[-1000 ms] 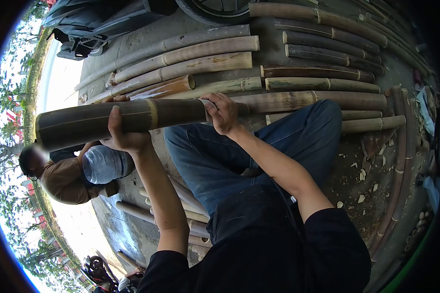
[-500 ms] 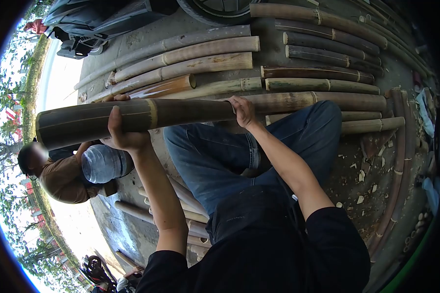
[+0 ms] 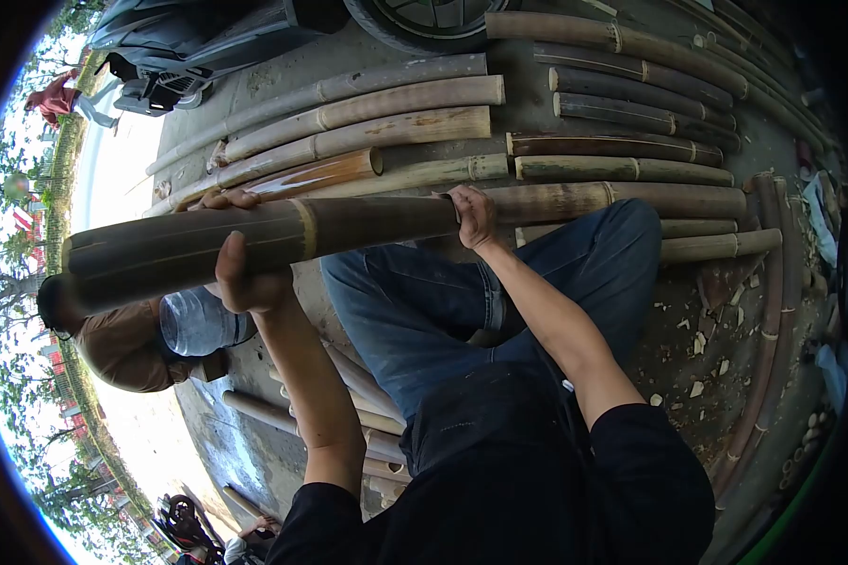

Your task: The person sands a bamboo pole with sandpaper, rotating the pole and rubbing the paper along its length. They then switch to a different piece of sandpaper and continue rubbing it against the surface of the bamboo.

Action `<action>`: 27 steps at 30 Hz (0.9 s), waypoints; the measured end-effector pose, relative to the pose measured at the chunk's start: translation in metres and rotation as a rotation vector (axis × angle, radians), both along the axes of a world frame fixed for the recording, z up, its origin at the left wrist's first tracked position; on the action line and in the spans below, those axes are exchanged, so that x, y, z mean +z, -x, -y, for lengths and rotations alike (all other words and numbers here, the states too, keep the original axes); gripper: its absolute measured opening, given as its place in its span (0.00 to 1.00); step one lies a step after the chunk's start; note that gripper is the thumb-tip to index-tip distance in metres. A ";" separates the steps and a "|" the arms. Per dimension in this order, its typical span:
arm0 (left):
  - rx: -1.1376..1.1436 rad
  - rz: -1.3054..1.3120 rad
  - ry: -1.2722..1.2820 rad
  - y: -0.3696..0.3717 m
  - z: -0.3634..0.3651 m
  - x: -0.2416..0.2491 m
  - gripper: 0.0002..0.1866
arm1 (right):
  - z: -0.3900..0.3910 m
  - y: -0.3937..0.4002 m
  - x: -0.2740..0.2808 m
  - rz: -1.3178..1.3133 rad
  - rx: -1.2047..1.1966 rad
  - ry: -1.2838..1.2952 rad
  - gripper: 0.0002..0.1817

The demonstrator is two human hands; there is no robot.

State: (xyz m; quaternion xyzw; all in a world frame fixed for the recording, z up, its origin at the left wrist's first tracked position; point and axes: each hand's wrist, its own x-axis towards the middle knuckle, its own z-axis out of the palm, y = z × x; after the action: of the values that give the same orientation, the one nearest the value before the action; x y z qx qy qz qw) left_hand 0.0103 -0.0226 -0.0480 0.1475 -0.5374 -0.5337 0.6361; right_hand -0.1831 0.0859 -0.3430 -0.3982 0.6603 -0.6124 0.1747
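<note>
A thick dark bamboo pole (image 3: 188, 247) with a pale ring near its middle lies across my view above my lap, its wide end at the far left. My left hand (image 3: 245, 278) is wrapped round it from below, left of the ring, with fingertips showing over the upper side. At the narrower right end, my right hand (image 3: 473, 215) grips the pole's edge. Beyond that hand, another brown bamboo pole (image 3: 565, 200) lies on the ground.
Several bamboo poles (image 3: 400, 99) lie in rows on the concrete. A motorbike (image 3: 217, 42) stands at the top left. A seated person (image 3: 127, 348) is beside a clear plastic jug (image 3: 198, 322). Pale chips (image 3: 697, 344) litter the right. Another person (image 3: 55, 99) is at the upper left.
The held pole's left end has dropped and come slightly right, with my left hand moving along. The distant person at the upper left is more fully in view.
</note>
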 end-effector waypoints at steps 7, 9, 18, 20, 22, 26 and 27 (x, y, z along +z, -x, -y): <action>-0.114 0.029 0.073 0.003 0.003 -0.007 0.44 | 0.002 0.003 -0.006 -0.162 -0.165 0.086 0.23; 0.063 0.165 -0.133 0.006 -0.010 -0.002 0.38 | 0.003 0.001 -0.011 -0.183 -0.180 0.091 0.22; 0.328 0.078 -0.124 0.027 -0.026 -0.007 0.29 | -0.001 -0.004 -0.001 -0.132 -0.105 0.109 0.20; 0.286 0.051 -0.119 0.026 -0.025 -0.010 0.25 | 0.002 -0.015 0.017 -0.093 -0.103 0.119 0.21; 0.269 0.068 -0.130 0.020 -0.020 -0.014 0.26 | 0.002 -0.022 0.043 -0.090 -0.098 0.170 0.21; 0.247 0.104 -0.143 0.014 -0.017 -0.016 0.30 | -0.001 -0.012 0.023 -0.107 -0.081 0.159 0.21; 0.249 0.100 -0.146 0.015 -0.018 -0.016 0.30 | -0.007 -0.004 0.004 -0.085 -0.055 0.080 0.21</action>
State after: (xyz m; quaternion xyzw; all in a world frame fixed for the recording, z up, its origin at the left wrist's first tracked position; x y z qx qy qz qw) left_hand -0.0044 -0.0049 -0.0640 0.2851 -0.5057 -0.4802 0.6576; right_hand -0.1790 0.0932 -0.3391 -0.4125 0.6527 -0.6253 0.1135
